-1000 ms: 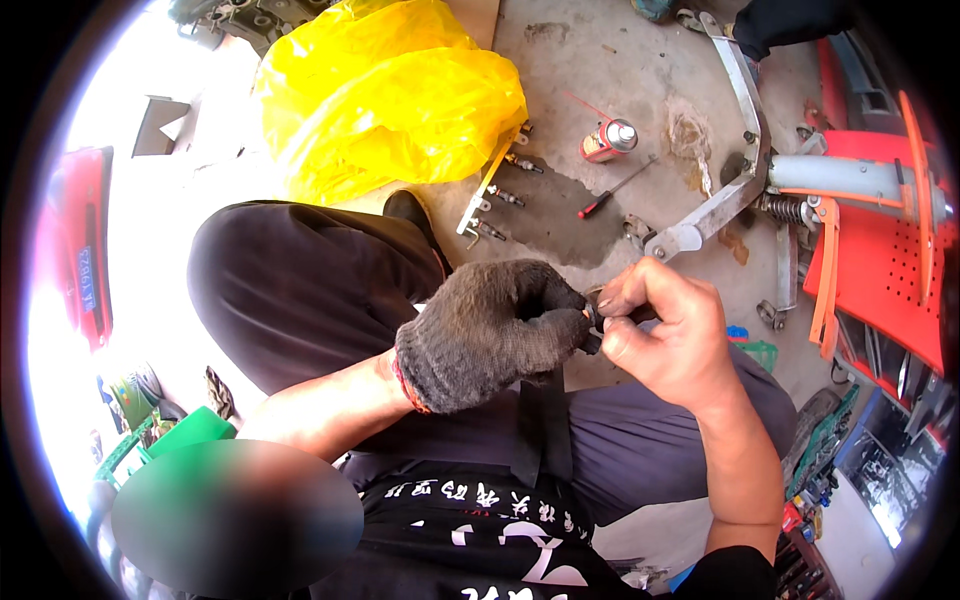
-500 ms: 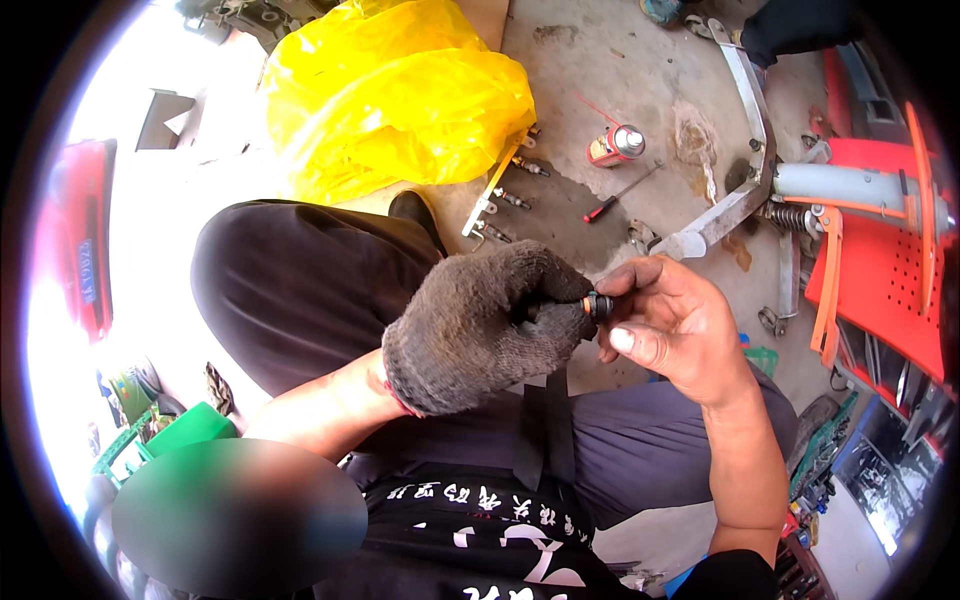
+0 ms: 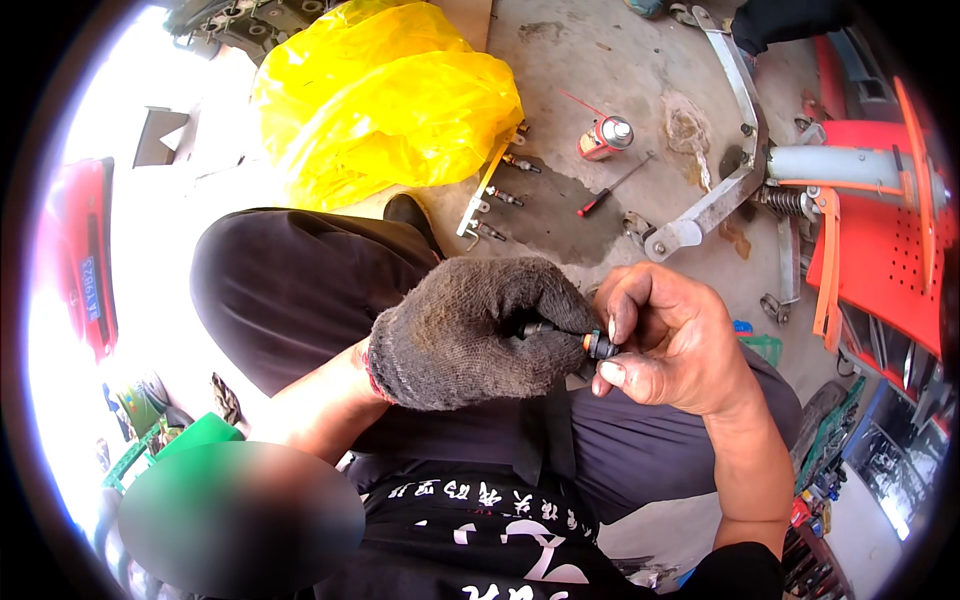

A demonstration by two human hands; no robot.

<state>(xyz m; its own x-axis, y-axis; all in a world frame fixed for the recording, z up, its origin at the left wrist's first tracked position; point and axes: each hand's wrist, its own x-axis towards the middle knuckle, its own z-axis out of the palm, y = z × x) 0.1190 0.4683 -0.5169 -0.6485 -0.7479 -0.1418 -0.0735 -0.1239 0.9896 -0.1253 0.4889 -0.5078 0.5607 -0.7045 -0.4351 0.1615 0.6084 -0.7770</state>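
My left hand (image 3: pixel 480 330), in a dark grey knitted glove, is closed around a small fuel injector. The injector's black end, with an orange ring (image 3: pixel 590 343), sticks out between the gloved thumb and forefinger; the rest is mostly hidden in the glove. My bare right hand (image 3: pixel 670 345) is curled at that end, thumb below and forefinger above, its fingertips darkened with grime. Whether every fingertip touches the injector is hard to make out. Both hands are over my lap. Beyond them on the floor lies a fuel rail (image 3: pixel 484 188) with several injectors along it.
A yellow plastic bag (image 3: pixel 390 100) lies beyond my left knee. Past my hands are a red spray can (image 3: pixel 606 138) and a screwdriver (image 3: pixel 600 202) on stained concrete. A metal-legged lifting frame (image 3: pixel 735 190) and red perforated panel (image 3: pixel 880 230) stand at right. A green crate (image 3: pixel 195 440) is at left.
The injector's exposed end has shifted slightly downward and tilts more. My right forefinger and thumb have moved around it, with the thumb lower. The view has shifted a little.
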